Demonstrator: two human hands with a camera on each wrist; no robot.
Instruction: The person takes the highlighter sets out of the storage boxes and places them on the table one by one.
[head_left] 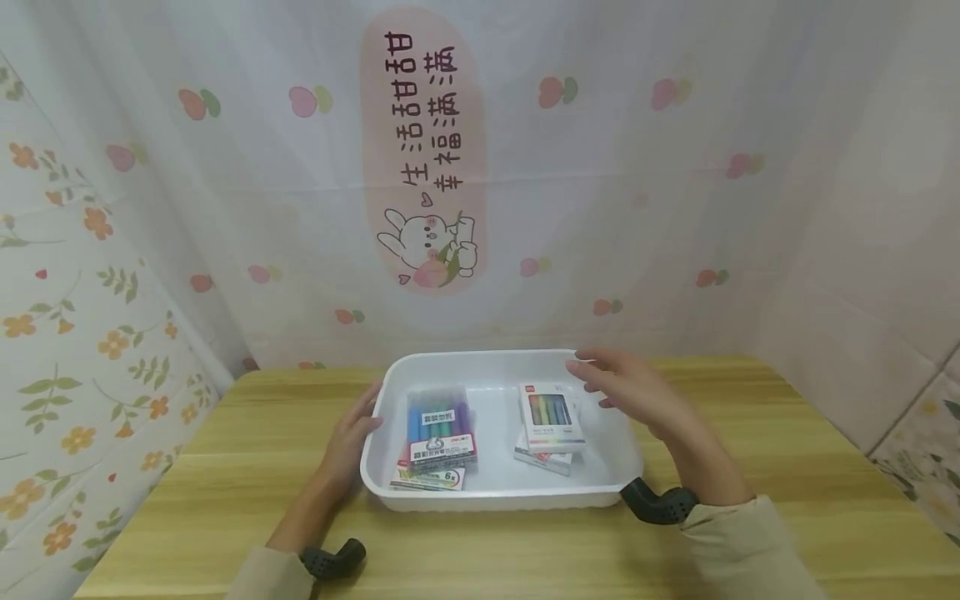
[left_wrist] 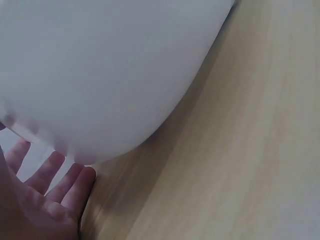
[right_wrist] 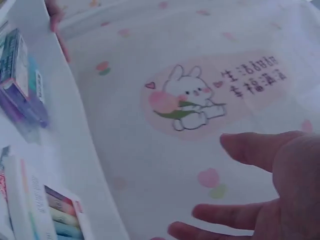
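Note:
A white plastic tray (head_left: 502,500) stands on the wooden table. At its left side is my left hand (head_left: 348,437); in the left wrist view its fingers (left_wrist: 75,187) extend and their tips meet the tray's outer wall. My right hand (head_left: 633,392) hovers over the tray's right rim, fingers spread and holding nothing. In the tray's left half lie a clear pack of colored pens (head_left: 440,421) and, partly under it, a flat box marked 6 (head_left: 442,478). To the right, a white box with a window of colored sticks (head_left: 551,417) rests partly on another small box (head_left: 543,460).
Wooden tabletop (head_left: 247,475) extends on both sides of the tray. Behind it hangs a pale curtain (head_left: 600,200) with a rabbit print, and a floral cloth (head_left: 82,375) hangs at the left. Each wrist wears a black band (head_left: 660,502).

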